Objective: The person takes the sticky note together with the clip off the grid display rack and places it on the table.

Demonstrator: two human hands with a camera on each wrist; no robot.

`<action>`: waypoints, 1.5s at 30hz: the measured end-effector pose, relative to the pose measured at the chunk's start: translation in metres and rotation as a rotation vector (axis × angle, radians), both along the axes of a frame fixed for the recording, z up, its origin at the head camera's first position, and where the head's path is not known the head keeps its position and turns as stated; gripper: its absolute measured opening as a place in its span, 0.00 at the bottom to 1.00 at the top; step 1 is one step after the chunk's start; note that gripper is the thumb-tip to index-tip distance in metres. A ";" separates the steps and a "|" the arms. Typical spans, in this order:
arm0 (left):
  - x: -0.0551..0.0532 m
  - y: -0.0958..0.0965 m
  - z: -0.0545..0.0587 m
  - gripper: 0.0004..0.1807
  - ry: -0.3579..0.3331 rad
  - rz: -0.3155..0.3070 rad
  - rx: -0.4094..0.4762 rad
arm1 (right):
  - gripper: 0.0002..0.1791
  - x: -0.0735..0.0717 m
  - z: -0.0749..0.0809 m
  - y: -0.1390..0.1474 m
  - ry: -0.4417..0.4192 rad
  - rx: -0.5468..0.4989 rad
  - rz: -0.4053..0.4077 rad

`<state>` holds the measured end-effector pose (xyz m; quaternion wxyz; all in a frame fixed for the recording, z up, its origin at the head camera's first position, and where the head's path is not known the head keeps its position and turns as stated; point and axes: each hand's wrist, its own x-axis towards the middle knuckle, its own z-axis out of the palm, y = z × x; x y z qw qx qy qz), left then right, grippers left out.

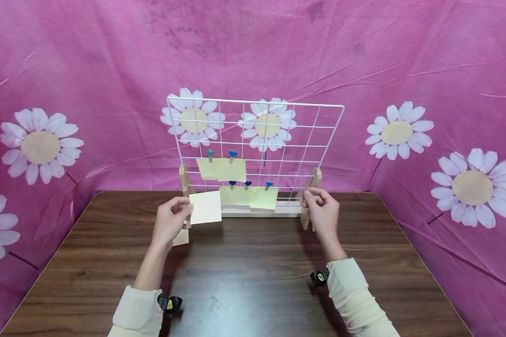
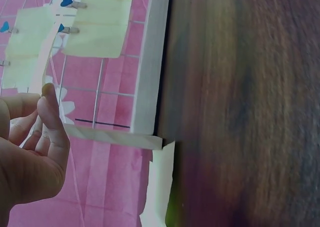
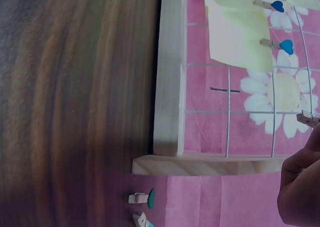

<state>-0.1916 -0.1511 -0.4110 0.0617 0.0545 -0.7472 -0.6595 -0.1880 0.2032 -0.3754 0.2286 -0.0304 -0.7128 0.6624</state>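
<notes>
My left hand (image 1: 170, 219) pinches a pale yellow paper note (image 1: 205, 207) by its left edge, in front of a white wire grid (image 1: 295, 126). In the left wrist view the note is almost edge-on between thumb and index finger. My right hand (image 1: 323, 209), by the grid's right wooden foot, pinches a small wooden clothespin (image 3: 306, 118), its far end hidden by the fingers in the right wrist view. Several notes hang on the grid, among them an upper note (image 1: 231, 170) and a lower note (image 1: 263, 198), held by mini clothespins with heart tops, such as a blue one (image 1: 233, 154).
The grid stands in a wooden base (image 1: 261, 213) on a dark wood table (image 1: 236, 281). Another paper note (image 1: 180, 238) lies beside the left foot. Right of the base lie a green-topped clothespin (image 3: 142, 198) and another clothespin (image 3: 142, 220). Behind hangs a pink flowered cloth (image 1: 109, 70).
</notes>
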 end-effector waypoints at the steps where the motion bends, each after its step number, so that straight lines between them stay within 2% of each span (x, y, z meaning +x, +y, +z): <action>1: 0.001 -0.001 0.000 0.13 -0.001 0.004 -0.004 | 0.11 0.000 -0.001 0.001 -0.007 -0.004 0.001; 8: 0.004 -0.006 -0.005 0.13 -0.027 0.015 -0.012 | 0.11 0.001 -0.008 0.009 -0.020 -0.011 0.011; 14: 0.008 -0.012 -0.008 0.14 -0.053 0.027 -0.012 | 0.11 0.002 -0.014 0.013 -0.063 -0.006 0.028; 20: 0.011 -0.019 -0.011 0.15 -0.061 0.036 -0.006 | 0.11 0.002 -0.017 0.017 -0.030 0.006 0.018; 24: 0.010 -0.023 -0.015 0.16 -0.072 0.043 0.001 | 0.12 0.001 -0.019 0.022 -0.070 0.013 -0.001; 30: 0.011 -0.028 -0.018 0.16 -0.103 0.034 0.001 | 0.12 -0.013 -0.041 0.039 -0.165 0.000 -0.025; 34: 0.012 -0.032 -0.019 0.17 -0.129 0.028 0.006 | 0.13 -0.017 -0.053 0.046 -0.160 0.018 -0.044; 45: 0.014 -0.043 -0.025 0.18 -0.180 -0.017 0.023 | 0.11 -0.018 -0.068 0.056 -0.148 0.003 -0.073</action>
